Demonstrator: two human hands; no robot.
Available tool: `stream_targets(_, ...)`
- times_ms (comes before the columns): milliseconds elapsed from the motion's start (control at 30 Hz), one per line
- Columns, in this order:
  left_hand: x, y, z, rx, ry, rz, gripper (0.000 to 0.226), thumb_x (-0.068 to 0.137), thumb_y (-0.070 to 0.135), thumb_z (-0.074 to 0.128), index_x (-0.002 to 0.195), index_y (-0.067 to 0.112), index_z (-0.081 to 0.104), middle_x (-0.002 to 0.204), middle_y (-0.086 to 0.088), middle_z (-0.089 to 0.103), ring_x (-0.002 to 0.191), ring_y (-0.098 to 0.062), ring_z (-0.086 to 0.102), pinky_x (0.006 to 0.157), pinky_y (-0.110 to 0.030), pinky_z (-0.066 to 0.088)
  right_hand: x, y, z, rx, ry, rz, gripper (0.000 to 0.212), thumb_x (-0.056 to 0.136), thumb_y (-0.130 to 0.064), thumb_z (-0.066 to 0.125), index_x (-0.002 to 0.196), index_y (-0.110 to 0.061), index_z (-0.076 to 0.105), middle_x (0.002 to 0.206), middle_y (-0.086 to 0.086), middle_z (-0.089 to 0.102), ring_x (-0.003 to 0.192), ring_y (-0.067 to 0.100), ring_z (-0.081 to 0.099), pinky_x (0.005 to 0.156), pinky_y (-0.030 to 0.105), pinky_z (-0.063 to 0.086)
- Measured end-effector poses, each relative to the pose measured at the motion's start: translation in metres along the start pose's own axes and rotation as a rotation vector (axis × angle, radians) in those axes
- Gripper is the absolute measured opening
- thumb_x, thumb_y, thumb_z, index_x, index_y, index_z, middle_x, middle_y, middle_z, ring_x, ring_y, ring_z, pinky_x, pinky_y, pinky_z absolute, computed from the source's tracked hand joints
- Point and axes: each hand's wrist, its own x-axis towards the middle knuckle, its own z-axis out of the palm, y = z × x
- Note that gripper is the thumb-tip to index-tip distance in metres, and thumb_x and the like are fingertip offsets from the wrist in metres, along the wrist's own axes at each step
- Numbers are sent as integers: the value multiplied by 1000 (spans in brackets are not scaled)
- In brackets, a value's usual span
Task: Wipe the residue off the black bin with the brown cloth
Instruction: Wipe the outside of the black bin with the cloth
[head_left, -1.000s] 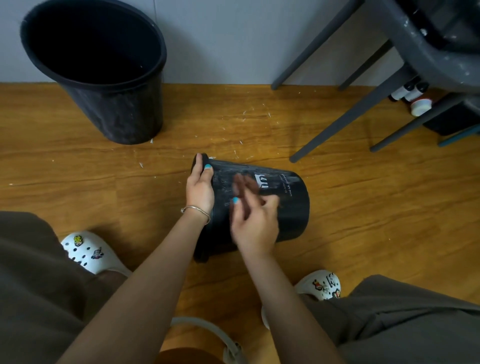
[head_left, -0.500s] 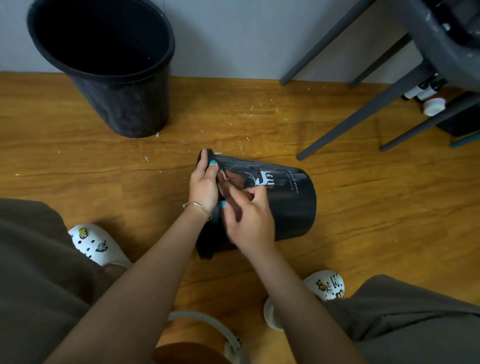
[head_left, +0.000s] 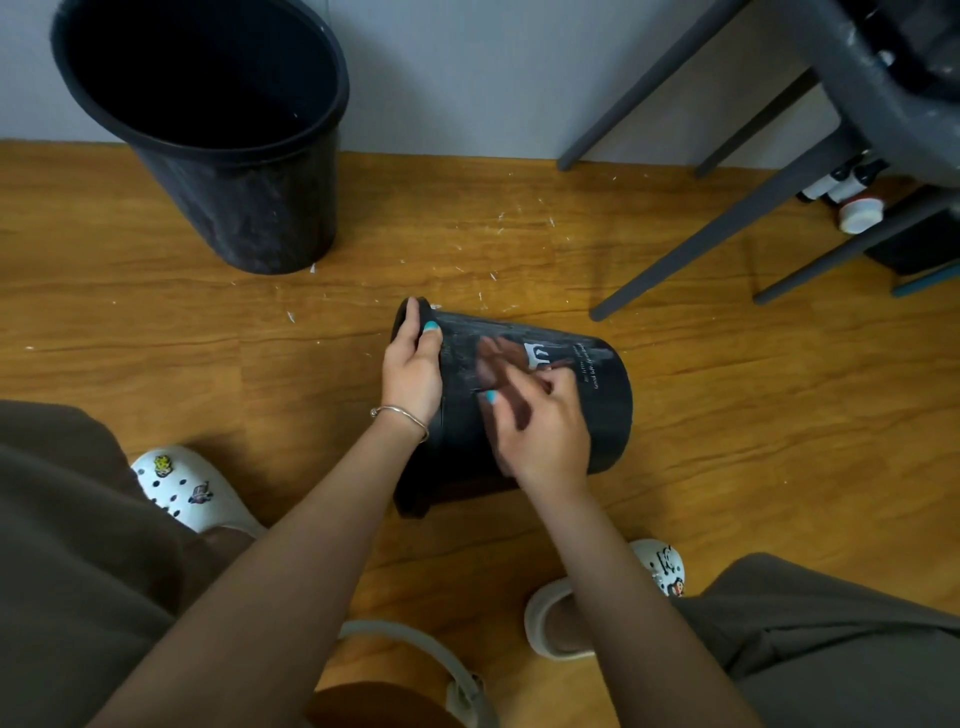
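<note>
The right hand (head_left: 540, 426) presses a brown cloth (head_left: 501, 358) against the upturned side of the small black bin (head_left: 602, 410). Its fingers are bent over the cloth and motion-blurred, so how firmly the cloth is gripped cannot be told. The left hand (head_left: 413, 364) grips the bin's rim, thumb on the outer wall and fingers hooked over the lip into the mouth. The bin lies on its side near the middle of the wooden floor (head_left: 779, 415), mouth toward the person's left, base to the right, between two white clogs.

What could go wrong, as a judgement: the bin is round and rests on its curve, so a hard stroke may roll it if the rim hold slackens. The cloth looks small and bunched, so it may slip from under the fingers and leave bare skin rubbing the streaks. Pale smears show on the wall beside the cloth; rubbing may only spread them. White flecks scattered on the floor toward the back wall could stick to the bin again.

A white logo (head_left: 537, 356) sits on the bin wall, with small white lettering (head_left: 587, 366) beside it, too small to read.
</note>
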Motion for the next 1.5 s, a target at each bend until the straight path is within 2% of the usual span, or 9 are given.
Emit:
stream_targets(133,-7,-1,1,-8,-10,7,49,100,17,42,148,22,30,151,-1,35,137,-14,34,116,-31,25,2,-5,3,-11,99,206,37,92,-33,59,129,-28,61,115,4,44,107,20,52,78,22,40)
stream_targets(267,-10,-3,-2,-57,-43,3,45,103,21,36,148,26,30,148,6,34,133,-9,36,102,-12,34,-18,-36,18,9,66,-45,36,90,-34,59,125,-24,63,110,5,46,96,18,53,71,24,49)
stream_targets(500,-16,-10,-5,-148,-74,-31,46,101,22,37,144,37,35,145,-7,44,127,-20,48,110,-37,36,-16,-37,3,-182,-45,-132,37,96,-46,44,127,-31,59,109,0,46,89,15,55,59,30,51)
stream_targets(733,-23,-12,-8,-163,-98,-24,49,101,11,36,148,25,30,141,-1,46,114,-3,52,92,-13,43,46,-63,-8,-284,-310,-34,30,97,-45,44,124,-40,58,114,-2,42,95,20,57,70,31,44)
stream_targets(833,-20,-13,-8,-141,-88,-16,47,102,20,36,147,32,31,145,-3,43,115,-5,52,90,-13,44,10,-55,-14,-279,-280,-93,30,97,-42,47,126,-39,55,116,-3,39,98,16,54,74,28,46)
stream_targets(967,-19,-15,-9,-147,-81,-50,45,97,32,42,139,46,38,137,-8,52,117,-20,57,102,-35,46,-24,-46,-16,-240,-244,-100,34,96,-43,50,127,-35,59,116,-4,42,100,14,53,72,25,42)
stream_targets(1100,-35,-19,-11,-161,-109,-12,47,102,17,35,147,32,29,145,-4,44,130,-13,44,108,-26,37,23,-61,-7,-267,-266,-17,29,96,-49,45,117,-39,63,109,-4,43,92,18,57,70,32,47)
stream_targets(1267,-16,-14,-13,-223,-126,-54,46,102,13,36,147,24,33,147,-6,41,128,-14,46,96,-17,44,25,-64,-5,-300,-246,-34,30,97,-47,44,119,-35,60,112,-2,41,93,19,56,68,29,42)
stream_targets(1500,-24,-15,-13,-211,-153,-81,47,101,13,37,146,29,34,122,-6,59,103,-12,59,82,-17,50,5,-57,-3,-222,-214,33,30,96,-49,44,114,-34,63,109,-7,44,90,15,56,67,28,43)
